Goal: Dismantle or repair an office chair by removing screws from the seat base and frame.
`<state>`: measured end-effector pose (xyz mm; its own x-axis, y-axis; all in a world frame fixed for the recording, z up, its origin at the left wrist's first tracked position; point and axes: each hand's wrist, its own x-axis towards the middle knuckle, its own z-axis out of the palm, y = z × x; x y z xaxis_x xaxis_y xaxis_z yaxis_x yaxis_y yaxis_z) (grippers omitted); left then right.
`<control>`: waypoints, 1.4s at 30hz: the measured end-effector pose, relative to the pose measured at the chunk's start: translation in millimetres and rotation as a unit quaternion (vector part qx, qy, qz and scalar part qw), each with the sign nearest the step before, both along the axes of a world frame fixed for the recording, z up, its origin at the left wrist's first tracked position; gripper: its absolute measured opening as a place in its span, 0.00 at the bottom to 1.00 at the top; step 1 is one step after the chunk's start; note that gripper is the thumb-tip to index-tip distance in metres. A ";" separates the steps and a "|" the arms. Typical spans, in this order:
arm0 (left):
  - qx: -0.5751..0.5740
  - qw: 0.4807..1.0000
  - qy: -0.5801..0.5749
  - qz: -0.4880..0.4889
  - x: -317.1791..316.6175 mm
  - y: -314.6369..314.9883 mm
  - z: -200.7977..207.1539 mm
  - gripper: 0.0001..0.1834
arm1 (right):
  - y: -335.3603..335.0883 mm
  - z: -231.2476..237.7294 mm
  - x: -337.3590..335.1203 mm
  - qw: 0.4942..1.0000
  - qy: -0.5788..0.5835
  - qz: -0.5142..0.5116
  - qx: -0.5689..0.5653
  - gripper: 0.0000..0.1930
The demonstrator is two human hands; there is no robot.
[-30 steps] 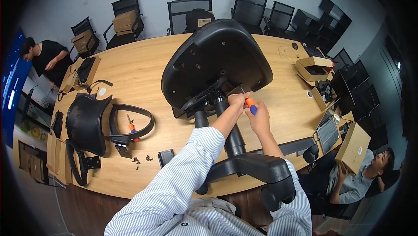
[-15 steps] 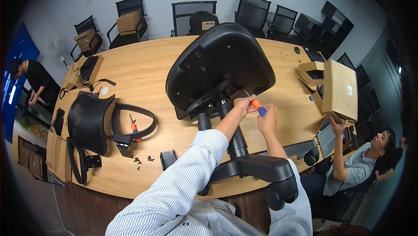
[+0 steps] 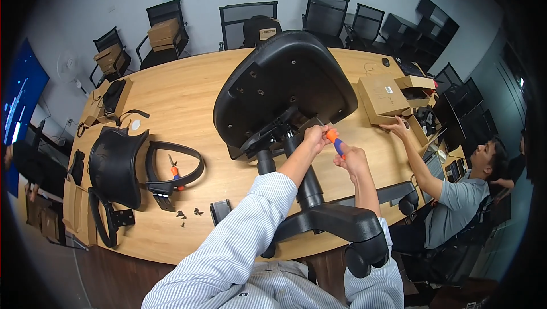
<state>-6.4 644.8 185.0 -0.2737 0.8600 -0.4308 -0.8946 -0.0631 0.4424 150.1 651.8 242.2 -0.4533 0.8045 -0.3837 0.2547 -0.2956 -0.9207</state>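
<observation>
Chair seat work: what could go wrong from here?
1. The screwdriver may slip; the left hand's fingers sit close to its shaft.
2. Loose screws lie uncontained on the table and might get knocked off.
3. A caster appears to overhang the table's near edge, so the chair could shift if pushed.

Table (image 3: 171, 89): seat assy (image 3: 319, 75) at ctr; backrest (image 3: 115, 166) at L; armrest loop (image 3: 161, 186) btwn, w/ loose screwdriver (image 3: 176, 177) partly inside; screws (image 3: 181, 214) nearside of loop; carton (image 3: 380, 99) R; chairs (image 3: 325, 15) behind.

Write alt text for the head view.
A person's left hand and right hand hold an orange-and-blue screwdriver at the underside of a black chair seat. Small black pieces and a curved panel lie on the table.
</observation>
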 end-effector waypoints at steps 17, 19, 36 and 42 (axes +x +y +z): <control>-0.002 0.998 0.007 -0.057 7.8 2.6 0.3 0.09 | 12.6 -3.1 10.1 0.998 -0.039 -0.034 -0.039 0.24; 0.000 0.997 0.018 -0.079 12.7 3.1 6.6 0.10 | 17.6 -21.4 9.6 0.993 -0.066 -0.031 0.089 0.22; -0.022 0.999 -0.001 -0.035 3.1 -2.0 -3.8 0.07 | 0.8 -2.0 0.0 0.998 -0.056 0.003 -0.009 0.19; -0.122 0.988 0.089 -0.012 17.0 -0.4 11.6 0.09 | 3.3 -16.5 -1.3 0.933 -0.194 0.005 0.302 0.30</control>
